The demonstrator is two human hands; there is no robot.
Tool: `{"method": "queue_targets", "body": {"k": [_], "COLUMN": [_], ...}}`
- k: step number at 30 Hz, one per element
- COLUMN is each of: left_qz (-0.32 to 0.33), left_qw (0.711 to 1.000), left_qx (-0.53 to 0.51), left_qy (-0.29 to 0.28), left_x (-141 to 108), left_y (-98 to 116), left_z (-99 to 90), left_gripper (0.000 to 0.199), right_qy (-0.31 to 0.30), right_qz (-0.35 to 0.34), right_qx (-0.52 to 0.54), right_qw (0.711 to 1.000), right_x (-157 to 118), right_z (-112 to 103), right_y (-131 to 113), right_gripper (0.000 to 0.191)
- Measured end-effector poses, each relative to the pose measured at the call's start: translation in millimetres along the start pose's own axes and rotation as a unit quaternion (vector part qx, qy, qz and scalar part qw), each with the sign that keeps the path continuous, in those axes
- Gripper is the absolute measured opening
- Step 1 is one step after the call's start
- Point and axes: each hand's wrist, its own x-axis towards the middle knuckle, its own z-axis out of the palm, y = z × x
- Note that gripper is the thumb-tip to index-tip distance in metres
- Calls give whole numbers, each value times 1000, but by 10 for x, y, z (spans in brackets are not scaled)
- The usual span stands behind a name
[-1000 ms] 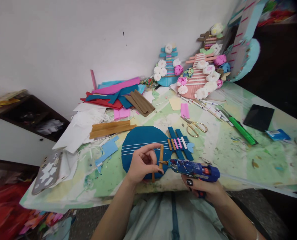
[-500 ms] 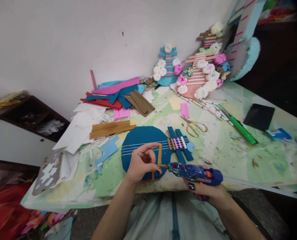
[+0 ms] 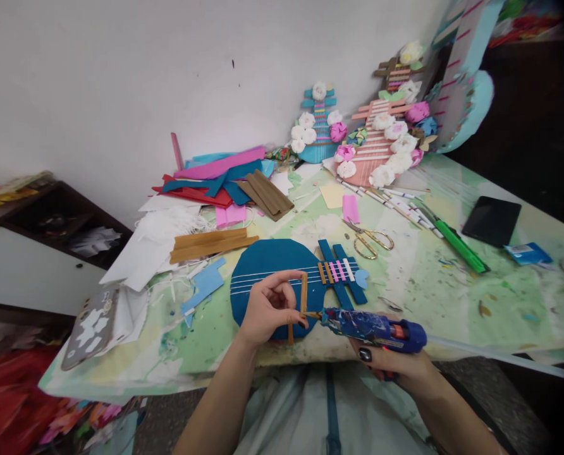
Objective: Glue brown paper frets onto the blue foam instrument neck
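Between the thumb and fingers of my left hand (image 3: 273, 308) is a narrow brown paper strip (image 3: 304, 292), held upright over a dark blue paper lute (image 3: 272, 256). White strings run across the lute's body, and short brown, pink and white bars lie on its neck. Another brown strip (image 3: 290, 333) shows below my left hand at the lute's lower edge. My right hand (image 3: 396, 363) is closed around a blue glue gun (image 3: 372, 328). Its nozzle points left, at the lower end of the held strip. A long clear glue stick (image 3: 504, 357) sticks out of the gun's back.
Gold scissors (image 3: 372, 240) and a green cutter (image 3: 459, 245) lie beyond the lute. Brown folded paper (image 3: 210, 245) and light blue scraps (image 3: 203, 284) are to its left. A phone (image 3: 90, 325) lies at the left edge. Flower-covered paper lutes (image 3: 372, 148) lean at the back.
The glue gun in my right hand has shifted very slightly to the right, its nozzle still by the strip. My left hand and the lute have stayed in place.
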Motion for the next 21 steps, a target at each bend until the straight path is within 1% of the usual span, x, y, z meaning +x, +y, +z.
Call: {"method": "queue_targets", "body": {"k": [2, 6, 15, 18, 21], "left_qz": [1, -11, -18, -29, -50], "left_qw": [1000, 1000, 999, 998, 995], "left_qx": [-1, 22, 33, 48, 83], "left_qy": [-6, 0, 9, 14, 1], "left_x": [2, 3, 11, 17, 39], "left_y": [5, 26, 33, 43, 82], "left_z": [2, 4, 19, 23, 16], "left_gripper": [61, 62, 62, 63, 62], "right_qy": [-3, 41, 49, 70, 98], "right_qz": [3, 6, 2, -12, -22], "right_qx": [-2, 17, 15, 42, 78], "right_qw": [1000, 999, 999, 997, 992], "right_x": [11, 17, 0, 4, 38], "right_z": [6, 48, 61, 55, -3], "right_y": [-7, -15, 10, 21, 29], "right_gripper": [35, 36, 36, 36, 35]}}
